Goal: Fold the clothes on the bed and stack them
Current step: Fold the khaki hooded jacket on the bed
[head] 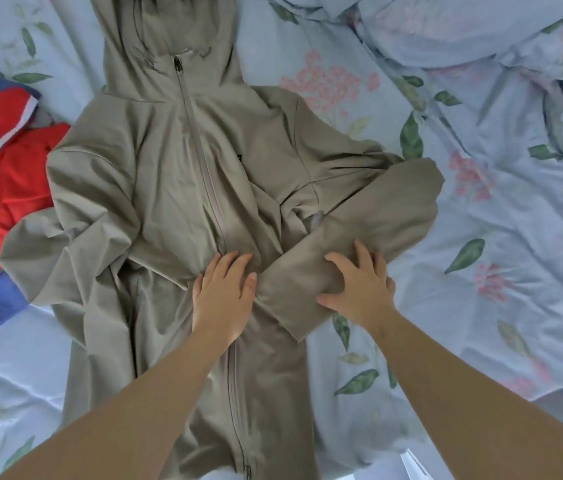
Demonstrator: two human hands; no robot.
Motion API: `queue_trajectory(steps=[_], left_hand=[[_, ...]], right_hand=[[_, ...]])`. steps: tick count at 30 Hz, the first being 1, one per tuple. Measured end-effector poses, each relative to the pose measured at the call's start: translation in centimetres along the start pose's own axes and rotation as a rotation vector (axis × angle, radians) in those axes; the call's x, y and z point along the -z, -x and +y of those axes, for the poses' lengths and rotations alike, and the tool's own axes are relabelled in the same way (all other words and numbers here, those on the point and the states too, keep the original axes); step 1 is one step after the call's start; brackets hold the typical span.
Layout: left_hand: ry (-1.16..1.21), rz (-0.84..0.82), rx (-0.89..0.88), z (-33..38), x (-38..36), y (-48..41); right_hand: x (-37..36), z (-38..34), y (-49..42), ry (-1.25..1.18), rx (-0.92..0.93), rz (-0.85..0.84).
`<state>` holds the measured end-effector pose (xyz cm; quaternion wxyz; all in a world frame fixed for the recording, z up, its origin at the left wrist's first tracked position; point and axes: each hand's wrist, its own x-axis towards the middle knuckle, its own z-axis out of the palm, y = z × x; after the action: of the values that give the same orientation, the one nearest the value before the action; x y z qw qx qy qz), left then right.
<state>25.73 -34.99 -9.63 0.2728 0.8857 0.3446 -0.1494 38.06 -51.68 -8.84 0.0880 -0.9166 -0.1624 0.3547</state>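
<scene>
two bare hands press on a thin, matte khaki hooded zip jacket (169,174), spread front-up in the middle of a pale blue bed sheet printed with pink flowers and green leaves (481,271). the left hand (224,292) lies flat beside the long grey zipper (204,154), fingers straight and close together. the right hand (359,289) rests on the jacket's sleeve (377,209), folded slantwise across the body, fingers spread wide, gripping nothing. the fabric is softly creased. a crumpled red garment with white stripes and blue trim (3,161) lies just beside the other sleeve.
</scene>
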Motion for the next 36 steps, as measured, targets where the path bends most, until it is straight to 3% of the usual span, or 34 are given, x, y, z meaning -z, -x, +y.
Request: queue_trajectory(steps=[2, 4, 7, 10, 12, 14, 15, 16, 20, 22, 25, 29, 34, 36], left_hand=[[-0.019, -0.009, 0.006, 0.2, 0.0, -0.3], [-0.023, -0.002, 0.02, 0.6, 0.0, -0.5], [0.009, 0.017, 0.029, 1.4, 0.2, -0.7], [0.056, 0.044, -0.006, 2.4, 0.5, -1.1], [0.075, 0.057, -0.05, 3.3, 0.9, -1.8], [0.082, 0.077, -0.102, 4.4, 1.1, -2.5], [0.081, 0.088, -0.123, 5.1, 1.2, -2.8], [0.081, 0.093, -0.135, 5.7, 1.2, -3.1], [0.019, 0.085, -0.179, 7.5, 1.0, -4.3], [-0.015, 0.069, -0.154, 7.6, 0.7, -4.7], [-0.051, 0.046, -0.083, 7.1, 0.2, -4.9], [0.066, 0.043, 0.001, 6.1, 0.0, -5.1], [0.12, 0.02, 0.011, 5.5, 0.2, -5.4], [0.159, 0.018, -0.027, 5.2, 0.4, -5.4]], right_hand=[[-0.9, 0.5, -0.3, 0.032, 0.06, 0.158], [-1.0, 0.9, -0.8, -0.139, 0.136, 0.203], [1.6, 1.0, -1.7, -0.466, 0.11, 0.267], [7.2, 1.5, -2.5, -0.513, 0.091, 0.591], [11.7, 2.5, -3.0, -0.631, -0.045, 0.917], [15.0, 3.9, -3.5, -0.991, -0.215, 1.162], [15.5, 4.7, -3.6, -1.145, -0.252, 1.181], [15.1, 5.4, -3.8, -1.189, -0.285, 1.134], [8.6, 6.5, -4.6, -0.955, -0.435, 0.731], [6.0, 5.7, -4.9, -1.099, -0.496, 0.488], [4.6, 3.7, -5.1, -1.384, -0.568, 0.268], [4.5, 0.9, -6.0, -1.524, -0.558, 0.191], [4.7, -1.9, -7.2, -1.462, -0.475, -0.026], [4.7, -2.3, -7.4, -1.458, -0.47, 0.044]])
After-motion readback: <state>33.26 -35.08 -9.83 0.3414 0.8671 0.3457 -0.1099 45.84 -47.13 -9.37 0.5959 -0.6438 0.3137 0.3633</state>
